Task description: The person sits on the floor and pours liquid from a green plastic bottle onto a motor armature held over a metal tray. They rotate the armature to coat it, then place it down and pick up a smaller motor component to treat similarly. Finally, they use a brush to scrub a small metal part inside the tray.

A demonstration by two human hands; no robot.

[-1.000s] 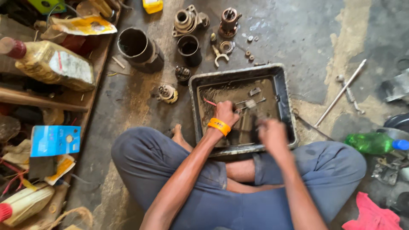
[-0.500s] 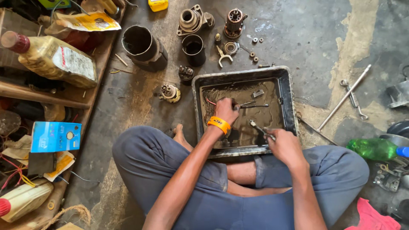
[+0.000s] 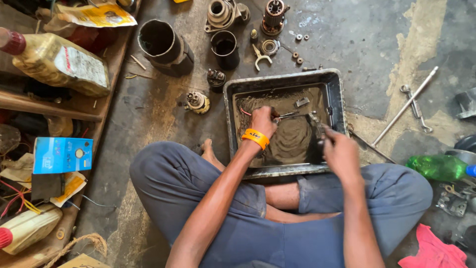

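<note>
I sit cross-legged on the floor in front of a grimy metal tray [image 3: 233, 99] that holds dirty liquid and small metal parts. My left hand [image 3: 263, 120], with an orange wristband [image 3: 255, 138], is inside the tray and closed on a thin metal tool [image 3: 292, 115] that points right. My right hand [image 3: 338, 151] is over the tray's right side, closed on a dark metal part [image 3: 317, 124]. A small grey piece [image 3: 301, 102] lies in the liquid farther back.
Dark cylinders [image 3: 163, 45], motor parts [image 3: 225, 12] and small nuts lie beyond the tray. A long rod [image 3: 405, 105] and a wrench [image 3: 415, 106] lie to the right, near a green bottle [image 3: 439, 166]. Bottles [image 3: 59, 64] and a blue box [image 3: 62, 155] sit on shelves at the left.
My right hand has moved from the tray's front edge up to its right side with the dark part. My left hand stays in the tray on the thin tool.
</note>
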